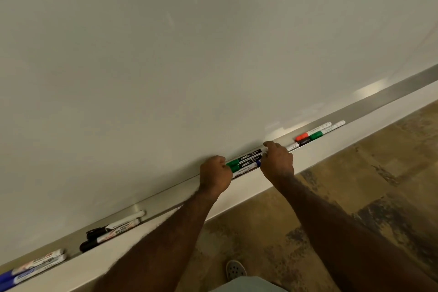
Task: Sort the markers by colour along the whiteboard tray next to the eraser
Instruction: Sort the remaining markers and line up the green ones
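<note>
Presently your hands, left point(215, 174) and right point(277, 161), curl closed around the ends of slim cylindrical green markers point(244, 161) in the smooth tray point(166, 199).

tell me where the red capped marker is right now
In the head view, the red-capped marker lies in the whiteboard tray right of both hands, against the board, beside a green-capped marker.

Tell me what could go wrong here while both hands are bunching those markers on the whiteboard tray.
1. The left hand and right hand squeeze a stack of green markers on the narrow tray; one could roll off its edge to the floor.
2. A blue-tipped marker sits in that stack, so colours may stay mixed.
3. The red, green and black markers to the right look unsorted.
</note>
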`<action>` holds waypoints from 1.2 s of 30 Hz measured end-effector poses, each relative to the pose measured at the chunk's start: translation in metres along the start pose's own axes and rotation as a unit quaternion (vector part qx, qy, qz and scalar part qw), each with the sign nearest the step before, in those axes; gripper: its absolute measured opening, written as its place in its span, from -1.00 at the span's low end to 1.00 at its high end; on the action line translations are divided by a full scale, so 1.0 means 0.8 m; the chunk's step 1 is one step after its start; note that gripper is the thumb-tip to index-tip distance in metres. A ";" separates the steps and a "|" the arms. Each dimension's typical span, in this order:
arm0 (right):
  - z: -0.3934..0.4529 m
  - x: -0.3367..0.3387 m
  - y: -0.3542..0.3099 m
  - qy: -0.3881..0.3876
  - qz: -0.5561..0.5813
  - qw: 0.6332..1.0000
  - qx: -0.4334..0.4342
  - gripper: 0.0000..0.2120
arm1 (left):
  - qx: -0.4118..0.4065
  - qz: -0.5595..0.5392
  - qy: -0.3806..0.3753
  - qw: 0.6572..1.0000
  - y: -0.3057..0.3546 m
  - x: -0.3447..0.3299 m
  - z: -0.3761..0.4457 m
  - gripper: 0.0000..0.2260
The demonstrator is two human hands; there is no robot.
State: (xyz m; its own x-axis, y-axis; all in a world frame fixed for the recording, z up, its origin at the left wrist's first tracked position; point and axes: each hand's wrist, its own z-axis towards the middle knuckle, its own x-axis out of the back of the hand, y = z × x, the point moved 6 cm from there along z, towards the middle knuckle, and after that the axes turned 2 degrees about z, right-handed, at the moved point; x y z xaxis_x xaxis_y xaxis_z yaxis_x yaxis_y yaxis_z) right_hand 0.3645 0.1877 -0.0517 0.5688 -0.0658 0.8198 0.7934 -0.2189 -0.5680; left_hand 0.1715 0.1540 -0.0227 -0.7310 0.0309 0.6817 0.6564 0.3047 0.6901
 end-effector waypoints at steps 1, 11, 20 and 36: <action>0.004 -0.003 -0.001 -0.012 -0.023 1.000 0.000 -0.68 | 0.022 -0.006 0.005 1.000 0.000 -0.002 0.000 -0.79; 0.010 -0.018 -0.012 -0.058 -0.028 0.998 -0.015 -0.66 | 0.142 -0.085 0.011 0.986 -0.010 -0.019 0.006 -0.87; -0.016 -0.031 -0.043 -0.090 -0.004 0.993 0.074 -0.60 | 0.178 -0.220 0.102 0.954 -0.057 -0.004 -0.008 -0.83; -0.069 -0.048 -0.103 -0.200 0.054 0.939 0.275 -0.83 | 0.239 -0.475 0.108 0.840 -0.143 0.053 -0.033 -0.83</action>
State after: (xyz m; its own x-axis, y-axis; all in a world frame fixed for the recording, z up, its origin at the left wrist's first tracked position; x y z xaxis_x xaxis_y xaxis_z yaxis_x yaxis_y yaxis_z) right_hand 0.2650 0.1544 -0.0325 0.6003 0.3361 0.7257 0.6561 0.3119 -0.6872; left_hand 0.0701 0.0951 -0.0665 -0.7982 -0.5996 -0.0574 -0.3907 0.4429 0.8070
